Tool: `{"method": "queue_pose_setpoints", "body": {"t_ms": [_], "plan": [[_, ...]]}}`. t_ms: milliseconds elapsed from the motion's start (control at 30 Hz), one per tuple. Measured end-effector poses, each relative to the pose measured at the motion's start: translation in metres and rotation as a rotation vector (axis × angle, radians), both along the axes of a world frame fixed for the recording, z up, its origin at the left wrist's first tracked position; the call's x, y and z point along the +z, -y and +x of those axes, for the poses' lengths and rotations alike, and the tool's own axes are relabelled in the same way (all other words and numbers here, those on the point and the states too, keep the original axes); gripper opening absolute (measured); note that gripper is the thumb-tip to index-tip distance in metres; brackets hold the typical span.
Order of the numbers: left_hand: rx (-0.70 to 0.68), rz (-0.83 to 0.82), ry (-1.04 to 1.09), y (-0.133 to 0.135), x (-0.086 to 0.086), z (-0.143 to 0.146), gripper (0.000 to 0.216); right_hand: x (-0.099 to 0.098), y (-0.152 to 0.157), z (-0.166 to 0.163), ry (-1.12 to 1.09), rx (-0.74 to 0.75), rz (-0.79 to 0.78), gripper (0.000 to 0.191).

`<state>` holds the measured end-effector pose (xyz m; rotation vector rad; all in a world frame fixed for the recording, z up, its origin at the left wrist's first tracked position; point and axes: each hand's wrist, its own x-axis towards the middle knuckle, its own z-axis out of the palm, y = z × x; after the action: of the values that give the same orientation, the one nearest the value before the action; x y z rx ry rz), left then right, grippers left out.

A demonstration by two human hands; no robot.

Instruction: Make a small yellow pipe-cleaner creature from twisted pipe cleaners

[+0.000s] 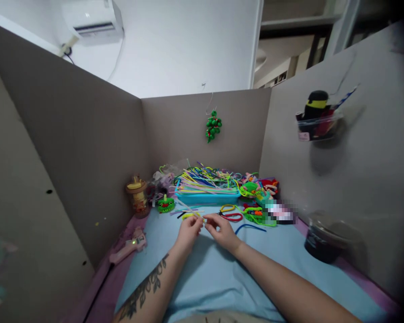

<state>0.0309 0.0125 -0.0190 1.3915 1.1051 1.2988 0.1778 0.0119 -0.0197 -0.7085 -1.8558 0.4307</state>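
Observation:
My left hand (pixel 189 231) and my right hand (pixel 223 231) meet above the blue cloth (pixel 208 273), fingertips pinched close together. Between them they hold a pale, whitish pipe cleaner (pixel 187 207), whose long end slants up to the left. Its other end is hidden by my fingers. Just beyond the right hand lies a pair of pliers or scissors (pixel 234 216) with red and yellow handles. A blue pipe cleaner (pixel 251 225) rests to the right of that hand. Short yellow and black pieces lie behind the left hand.
A blue tray (pixel 207 198) heaped with pipe cleaners stands at the back. Left are a green figure (pixel 166 204), a jar (pixel 138 197) and a pink glue gun (pixel 129 248). Right are several fuzzy pieces and a dark tub (pixel 323 244). Grey panels (pixel 182 130) enclose the table.

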Motion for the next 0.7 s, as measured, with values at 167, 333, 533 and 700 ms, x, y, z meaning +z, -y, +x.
{"method": "queue_pose_setpoints", "body": {"t_ms": [167,333,533,700], "plan": [[0.024,0.066,-0.110,-0.001,-0.001,0.000,0.036,-0.003,-0.002,-0.005,-0.022,0.078,-0.123,0.018],[0.068,0.233,-0.278,0.002,-0.001,0.001,0.022,-0.008,-0.004,-0.007,-0.024,0.080,-0.191,0.004],[0.044,0.290,-0.430,0.006,-0.002,0.002,0.019,-0.012,-0.008,-0.006,-0.004,0.060,-0.215,0.008],[0.043,0.284,-0.497,0.004,-0.003,0.001,0.021,-0.009,-0.005,-0.005,0.019,0.007,-0.217,0.008]]}}
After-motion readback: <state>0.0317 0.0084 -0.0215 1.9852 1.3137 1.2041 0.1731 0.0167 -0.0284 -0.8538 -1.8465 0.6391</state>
